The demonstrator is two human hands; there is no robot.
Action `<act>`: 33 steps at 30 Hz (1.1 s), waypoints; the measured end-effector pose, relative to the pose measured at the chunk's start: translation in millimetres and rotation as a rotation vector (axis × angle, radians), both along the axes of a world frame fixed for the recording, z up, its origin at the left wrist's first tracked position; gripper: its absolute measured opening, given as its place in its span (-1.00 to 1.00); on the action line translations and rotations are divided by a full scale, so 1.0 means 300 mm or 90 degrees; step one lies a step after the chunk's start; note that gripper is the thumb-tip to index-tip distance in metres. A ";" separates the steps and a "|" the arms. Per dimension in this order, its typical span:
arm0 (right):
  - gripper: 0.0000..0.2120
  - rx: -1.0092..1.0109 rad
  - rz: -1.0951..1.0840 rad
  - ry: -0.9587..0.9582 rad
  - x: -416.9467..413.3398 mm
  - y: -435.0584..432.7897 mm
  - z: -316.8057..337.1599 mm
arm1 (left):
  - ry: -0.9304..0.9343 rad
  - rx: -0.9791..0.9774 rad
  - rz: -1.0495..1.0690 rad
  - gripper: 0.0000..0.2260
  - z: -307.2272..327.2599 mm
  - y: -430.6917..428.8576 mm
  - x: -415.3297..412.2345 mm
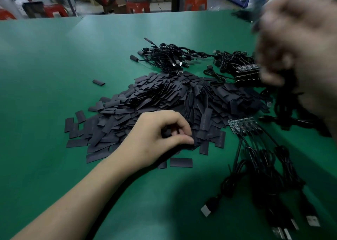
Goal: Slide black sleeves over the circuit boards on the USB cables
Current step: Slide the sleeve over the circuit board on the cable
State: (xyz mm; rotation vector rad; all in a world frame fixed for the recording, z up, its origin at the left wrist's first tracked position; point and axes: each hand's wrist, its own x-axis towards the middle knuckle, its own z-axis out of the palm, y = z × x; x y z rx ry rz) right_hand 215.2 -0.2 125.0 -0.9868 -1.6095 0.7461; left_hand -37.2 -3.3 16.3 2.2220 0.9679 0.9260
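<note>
A big heap of flat black sleeves (pixel 164 97) covers the middle of the green table (pixel 54 75). My left hand (pixel 160 135) rests at the heap's near edge, fingers curled, pinching a black sleeve (pixel 166 133). A row of green circuit boards (pixel 240 124) with black USB cables (pixel 264 166) lies to its right. My right hand (pixel 299 44) is raised at the upper right, heavily blurred; black cables hang below it, but the grip is unclear. A second stack of boards (pixel 248 72) lies beneath that hand.
A tangle of sleeved cables (pixel 167 57) lies beyond the heap. One loose sleeve (pixel 98 82) sits apart to the left. USB plugs (pixel 206 210) lie at the near right. Red stools (pixel 138 6) and boxes stand past the table's far edge.
</note>
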 end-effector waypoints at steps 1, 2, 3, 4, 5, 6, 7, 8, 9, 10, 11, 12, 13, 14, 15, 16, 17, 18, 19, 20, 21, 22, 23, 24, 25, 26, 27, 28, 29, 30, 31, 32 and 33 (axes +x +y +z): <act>-0.86 -0.045 0.013 -0.054 -0.017 0.003 -0.032 | -0.069 -0.049 0.007 -0.88 0.001 0.001 0.001; -0.86 -0.100 0.038 -0.096 -0.040 0.000 -0.075 | -0.141 -0.092 0.020 -0.89 0.003 0.003 0.000; -0.85 -0.151 0.065 -0.122 -0.064 -0.001 -0.119 | -0.215 -0.127 0.034 -0.90 0.006 0.006 0.000; -0.83 -0.189 0.087 -0.124 -0.090 -0.006 -0.159 | -0.286 -0.155 0.049 -0.91 0.009 0.008 -0.001; -0.83 -0.215 0.102 -0.112 -0.110 -0.007 -0.191 | -0.347 -0.181 0.061 -0.91 0.010 0.010 -0.001; -0.83 -0.235 0.112 -0.098 -0.124 -0.009 -0.214 | -0.388 -0.204 0.070 -0.91 0.011 0.011 0.000; -0.84 -0.253 0.121 -0.090 -0.129 -0.006 -0.229 | -0.409 -0.220 0.074 -0.91 0.010 0.012 0.001; -0.83 -0.270 0.134 -0.084 -0.131 -0.002 -0.239 | -0.414 -0.227 0.069 -0.90 0.008 0.012 0.003; -0.81 -0.283 0.150 -0.078 -0.131 0.002 -0.247 | -0.415 -0.226 0.059 -0.90 0.004 0.011 0.007; -0.80 -0.292 0.160 -0.072 -0.130 0.004 -0.255 | -0.413 -0.217 0.048 -0.90 0.000 0.010 0.010; -0.80 -0.294 0.157 -0.066 -0.130 0.006 -0.262 | -0.412 -0.207 0.044 -0.90 -0.003 0.009 0.014; -0.82 -0.292 0.145 -0.059 -0.129 0.008 -0.266 | -0.409 -0.198 0.044 -0.89 -0.005 0.007 0.015; -0.83 -0.291 0.132 -0.052 -0.129 0.010 -0.269 | -0.403 -0.189 0.044 -0.89 -0.007 0.007 0.017; -0.82 -0.296 0.122 -0.045 -0.128 0.011 -0.271 | -0.394 -0.176 0.044 -0.89 -0.009 0.007 0.017; -0.80 -0.305 0.117 -0.043 -0.127 0.011 -0.273 | -0.384 -0.162 0.045 -0.89 -0.011 0.007 0.018; -0.75 -0.317 0.114 -0.047 -0.125 0.012 -0.276 | -0.374 -0.147 0.046 -0.90 -0.011 0.008 0.017; -0.72 -0.333 0.115 -0.049 -0.123 0.012 -0.279 | -0.364 -0.133 0.048 -0.90 -0.012 0.009 0.016; -0.71 -0.350 0.122 -0.042 -0.122 0.012 -0.281 | -0.354 -0.119 0.050 -0.91 -0.013 0.010 0.014; -0.72 -0.365 0.132 -0.025 -0.121 0.011 -0.284 | -0.341 -0.105 0.050 -0.92 -0.014 0.009 0.013; -0.74 -0.375 0.142 -0.004 -0.119 0.010 -0.287 | -0.320 -0.085 0.053 -0.92 -0.015 0.007 0.011; -0.75 -0.381 0.146 0.011 -0.119 0.011 -0.290 | -0.286 -0.054 0.060 -0.92 -0.016 0.004 0.011; -0.76 -0.383 0.144 0.016 -0.118 0.011 -0.292 | -0.241 -0.014 0.074 -0.91 -0.018 0.000 0.011; -0.76 -0.380 0.137 0.012 -0.119 0.012 -0.296 | -0.191 0.031 0.091 -0.90 -0.019 -0.004 0.014; -0.75 -0.375 0.126 0.004 -0.122 0.011 -0.299 | -0.145 0.077 0.111 -0.88 -0.018 -0.009 0.018; -0.75 -0.367 0.114 -0.006 -0.127 0.010 -0.304 | -0.108 0.116 0.133 -0.85 -0.017 -0.012 0.024; -0.75 -0.357 0.104 -0.014 -0.131 0.009 -0.309 | -0.082 0.143 0.151 -0.81 -0.015 -0.013 0.029; -0.76 -0.346 0.095 -0.022 -0.136 0.007 -0.314 | -0.065 0.156 0.167 -0.79 -0.013 -0.014 0.034; -0.76 -0.336 0.088 -0.031 -0.139 0.006 -0.317 | -0.056 0.157 0.179 -0.77 -0.011 -0.015 0.038; -0.76 -0.328 0.083 -0.041 -0.143 0.005 -0.320 | -0.052 0.152 0.186 -0.75 -0.010 -0.016 0.040; -0.76 -0.324 0.081 -0.051 -0.145 0.004 -0.321 | -0.050 0.147 0.191 -0.74 -0.009 -0.018 0.039; -0.77 -0.324 0.082 -0.060 -0.146 0.003 -0.323 | -0.046 0.146 0.192 -0.74 -0.008 -0.018 0.037; -0.77 -0.326 0.086 -0.066 -0.148 0.001 -0.323 | -0.042 0.149 0.192 -0.75 -0.007 -0.019 0.035; -0.76 -0.330 0.092 -0.066 -0.149 0.000 -0.321 | -0.038 0.154 0.192 -0.77 -0.006 -0.020 0.031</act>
